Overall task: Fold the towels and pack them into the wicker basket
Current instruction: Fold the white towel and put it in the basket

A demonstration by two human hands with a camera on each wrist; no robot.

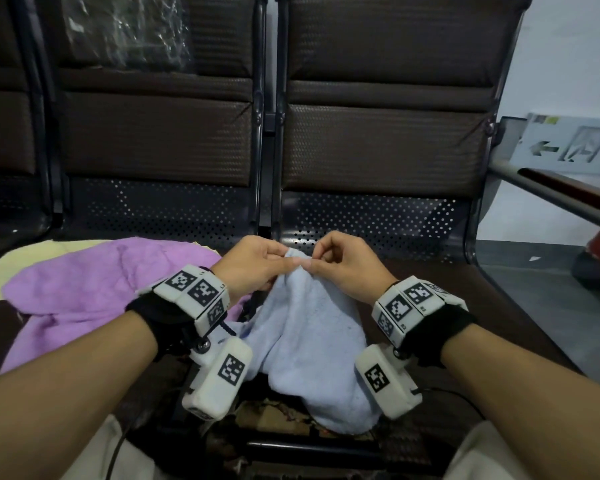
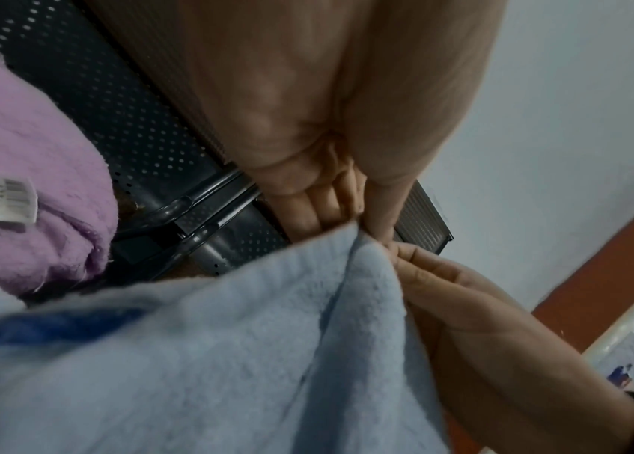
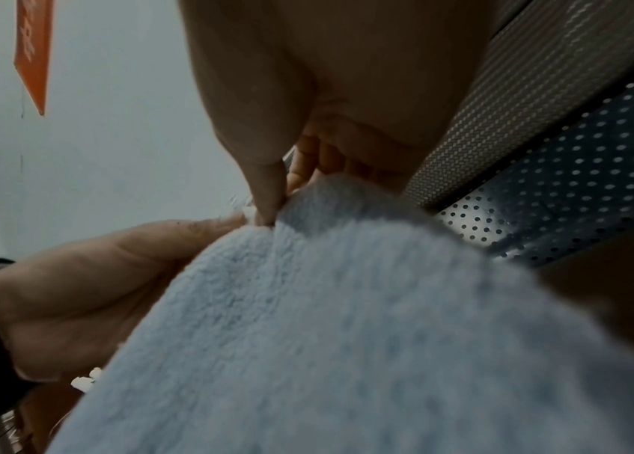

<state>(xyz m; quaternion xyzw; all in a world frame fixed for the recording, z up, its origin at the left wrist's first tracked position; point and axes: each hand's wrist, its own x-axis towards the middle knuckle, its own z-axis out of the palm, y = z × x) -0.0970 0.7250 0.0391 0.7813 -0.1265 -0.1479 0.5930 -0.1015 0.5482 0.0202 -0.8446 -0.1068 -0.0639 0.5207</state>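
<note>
hidden and cut-off bits
yellow towel (image 1: 32, 258) mostly under purple towel (image 1: 84, 292), cut at left edge; tag (image 2: 0, 199) too blurry to read.

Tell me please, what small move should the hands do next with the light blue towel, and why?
Probably draw the hands apart along the top edge. The left hand and right hand both pinch the light blue towel at nearly one spot, so it hangs bunched; spreading would open it flat for folding. No basket is visible.

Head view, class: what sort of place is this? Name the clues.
Probably a public waiting area: linked padded seats on perforated metal frames, a shared armrest, and a direction sign with an arrow leaning against the wall.
</note>
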